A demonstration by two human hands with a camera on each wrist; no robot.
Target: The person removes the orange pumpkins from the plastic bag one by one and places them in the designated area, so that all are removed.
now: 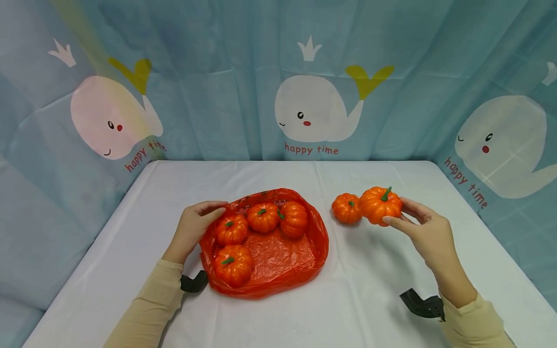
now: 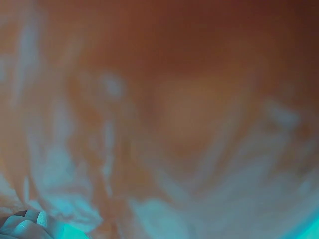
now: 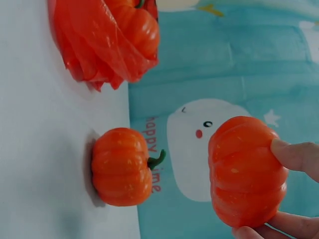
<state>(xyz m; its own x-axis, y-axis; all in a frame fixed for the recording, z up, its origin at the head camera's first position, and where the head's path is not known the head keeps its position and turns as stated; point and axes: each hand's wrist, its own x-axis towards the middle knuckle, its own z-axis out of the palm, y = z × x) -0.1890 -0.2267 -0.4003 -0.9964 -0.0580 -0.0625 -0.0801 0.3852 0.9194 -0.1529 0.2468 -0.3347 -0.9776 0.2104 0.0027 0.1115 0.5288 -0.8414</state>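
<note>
My right hand [image 1: 432, 234] grips a small orange toy pumpkin [image 1: 378, 207] with a green stem, thumb on one side and fingers on the other. In the right wrist view this pumpkin [image 3: 246, 172] is up off the table. A second pumpkin [image 1: 346, 208] stands on the table just left of it. Over on the left, my left hand [image 1: 196, 227] holds the rim of an open red plastic bag [image 1: 283, 256] between thumb and fingers. Inside the bag lie several more pumpkins [image 1: 233, 265]. Blurred plastic [image 2: 159, 124] fills most of the left wrist view.
A white cloth [image 1: 370, 290] covers the table. Blue curtains [image 1: 209, 111] printed with whales hang behind it and along both sides. Black straps [image 1: 422, 305] stick out by both wrists.
</note>
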